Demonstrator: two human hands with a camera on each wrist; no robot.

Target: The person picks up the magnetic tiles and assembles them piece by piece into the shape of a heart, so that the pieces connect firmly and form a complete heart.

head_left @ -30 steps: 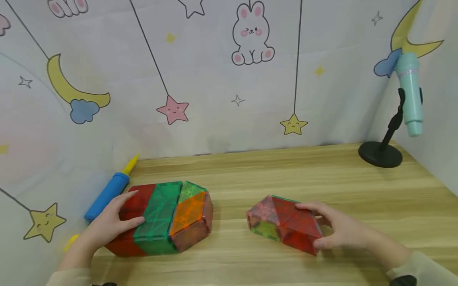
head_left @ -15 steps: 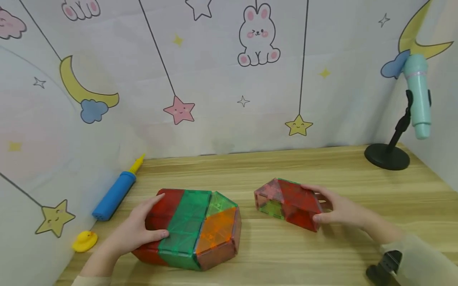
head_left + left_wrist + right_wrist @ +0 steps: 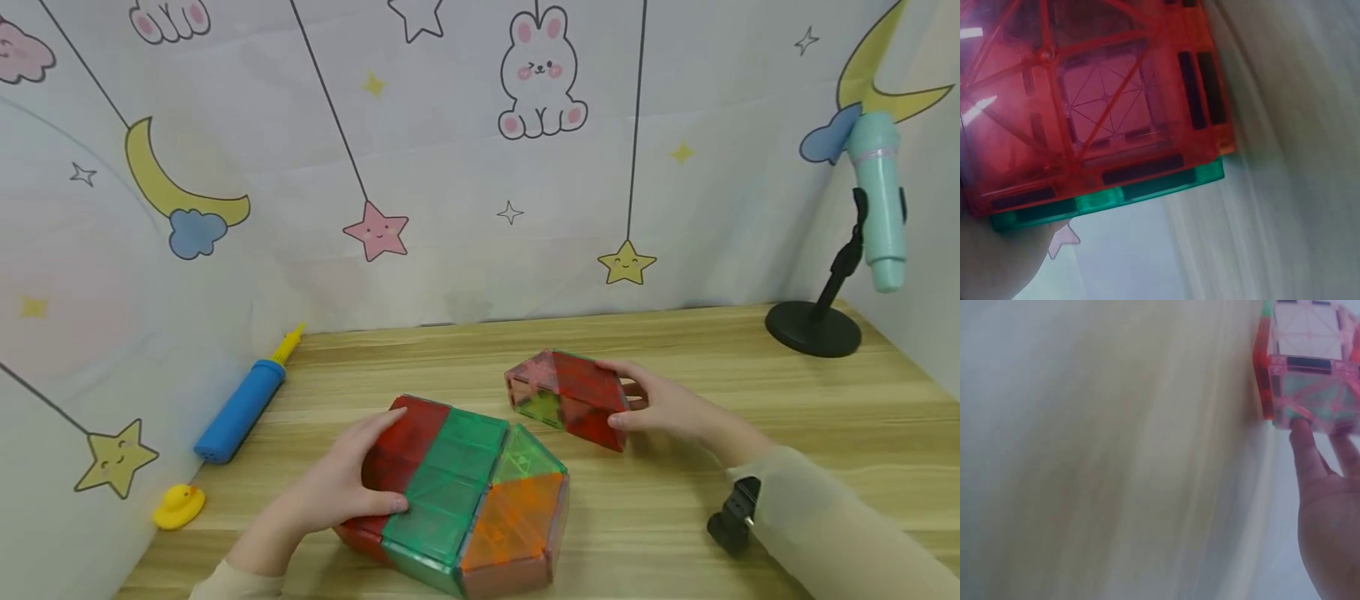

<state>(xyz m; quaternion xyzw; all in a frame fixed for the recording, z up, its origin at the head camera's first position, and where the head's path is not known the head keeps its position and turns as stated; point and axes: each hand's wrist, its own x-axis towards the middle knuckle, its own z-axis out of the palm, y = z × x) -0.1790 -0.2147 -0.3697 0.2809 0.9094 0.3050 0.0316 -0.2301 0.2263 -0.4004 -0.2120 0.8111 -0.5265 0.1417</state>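
Observation:
A large box of magnetic tiles (image 3: 465,500), red, green and orange, lies on the wooden table (image 3: 787,408) near the front. My left hand (image 3: 356,479) grips its red left end, thumb on top and fingers round the far edge. The left wrist view is filled by its red tile face (image 3: 1104,106) with a green edge, and the hand (image 3: 991,262) shows at the lower left. A smaller pink, red and green tile block (image 3: 566,396) sits just behind it. My right hand (image 3: 648,402) holds its right end. In the right wrist view my fingers (image 3: 1307,450) touch that block (image 3: 1310,369).
A blue pump with a yellow tip (image 3: 243,400) and a yellow toy duck (image 3: 177,506) lie at the left by the cloth backdrop. A teal microphone (image 3: 877,200) stands on a black stand (image 3: 813,329) at the back right corner.
The large box has slid right and nearer, turning a little. The small block has moved left and back, so the two now lie close together.

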